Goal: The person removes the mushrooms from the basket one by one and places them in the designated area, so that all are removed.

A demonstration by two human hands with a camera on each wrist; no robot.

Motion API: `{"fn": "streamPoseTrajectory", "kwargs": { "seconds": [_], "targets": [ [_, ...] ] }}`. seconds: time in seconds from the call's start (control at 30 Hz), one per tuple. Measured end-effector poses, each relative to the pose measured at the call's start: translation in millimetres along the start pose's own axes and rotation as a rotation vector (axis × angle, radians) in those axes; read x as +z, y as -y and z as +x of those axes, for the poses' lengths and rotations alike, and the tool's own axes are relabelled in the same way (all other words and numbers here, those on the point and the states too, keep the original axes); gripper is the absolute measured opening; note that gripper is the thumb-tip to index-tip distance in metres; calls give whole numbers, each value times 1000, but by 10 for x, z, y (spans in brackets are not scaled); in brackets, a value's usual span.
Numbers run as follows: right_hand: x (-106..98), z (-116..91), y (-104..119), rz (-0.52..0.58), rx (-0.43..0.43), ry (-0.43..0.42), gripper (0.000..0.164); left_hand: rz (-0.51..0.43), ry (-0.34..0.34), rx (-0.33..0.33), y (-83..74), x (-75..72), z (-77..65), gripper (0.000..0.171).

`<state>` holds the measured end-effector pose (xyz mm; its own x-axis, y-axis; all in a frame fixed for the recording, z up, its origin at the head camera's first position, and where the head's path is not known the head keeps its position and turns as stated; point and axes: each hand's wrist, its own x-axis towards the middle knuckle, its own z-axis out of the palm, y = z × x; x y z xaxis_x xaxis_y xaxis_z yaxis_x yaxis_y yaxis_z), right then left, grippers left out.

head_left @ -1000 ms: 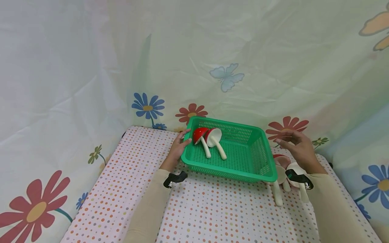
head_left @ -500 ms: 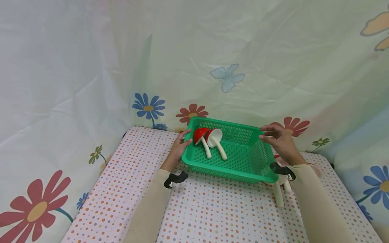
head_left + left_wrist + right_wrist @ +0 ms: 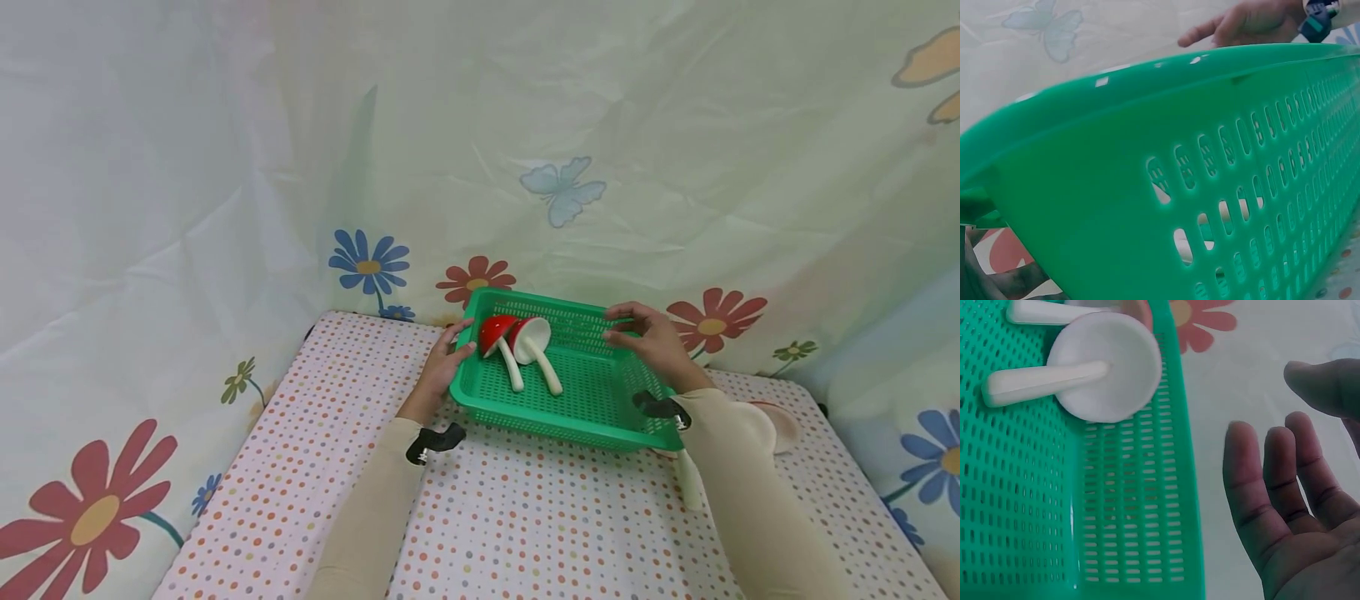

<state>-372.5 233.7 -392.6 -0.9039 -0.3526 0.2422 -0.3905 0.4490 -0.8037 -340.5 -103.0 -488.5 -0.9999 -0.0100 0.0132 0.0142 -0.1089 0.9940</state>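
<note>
Although the right sleeve (image 3: 750, 492) covers much of what lies on the right of the dotted table (image 3: 510, 525), a pale stem (image 3: 688, 482) shows to its left and a pale cap (image 3: 785, 427) to its right; how many mushrooms lie there I cannot tell. Farther off stands the green basket (image 3: 581, 398), two mushrooms inside its left end: the left mushroom (image 3: 493, 332) shows its red cap, the right mushroom (image 3: 533, 340) its white underside. The left hand (image 3: 433, 377) touches the left rim, thumb and fingers parted; whether they curl round the edge is hidden, even in the left wrist view. The right hand (image 3: 656, 340) is empty at the far right corner, fingers bent, a wide gap to the thumb, its height hard to judge. The step in hand looks like steadying and positioning at the basket; any grip would call for narrowing that gap. Behind, the printed sheet (image 3: 300, 125) has an orange butterfly (image 3: 930, 62) cut off at right.
</note>
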Motion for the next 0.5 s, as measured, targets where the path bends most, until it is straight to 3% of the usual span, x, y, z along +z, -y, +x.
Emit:
{"fn": "streamPoseTrajectory", "kwargs": {
  "seconds": [0.5],
  "targets": [
    [281,294,33,39,-3,117,33,-17,-1,-18,1,-14,17,46]
  ]
}}
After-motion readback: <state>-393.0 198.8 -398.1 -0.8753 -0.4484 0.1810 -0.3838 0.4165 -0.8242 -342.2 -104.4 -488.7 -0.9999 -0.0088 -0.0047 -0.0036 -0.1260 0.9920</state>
